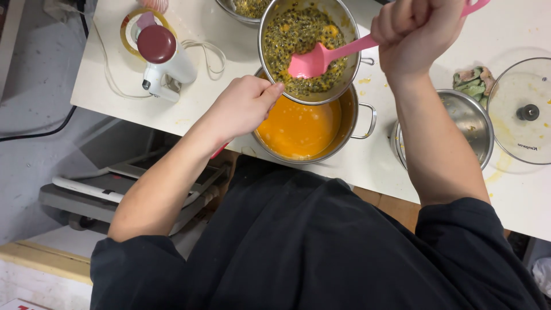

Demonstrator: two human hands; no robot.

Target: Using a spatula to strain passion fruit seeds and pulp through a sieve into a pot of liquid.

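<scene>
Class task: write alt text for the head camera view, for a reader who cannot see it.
The right hand presses a pink spatula into seedy pulp in a metal sieve, held by the left hand over a pot of orange juice.

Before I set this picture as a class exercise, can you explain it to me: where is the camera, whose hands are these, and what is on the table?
There is one picture, taken by a camera worn on a person's head and looking down, so the arms belong to that person and the dark cloth at the bottom is their shirt. No machine is involved. The left hand grips the rim of a metal strainer full of seedy yellow pulp. The right hand is closed around the handle of a pink spatula, whose blade rests in the pulp. The strainer sits over a steel pot holding orange juice. All this stands on a white table. Also on it: a white hand mixer with a dark red cap, a second empty steel pot, a glass lid, and some green scraps.
</scene>
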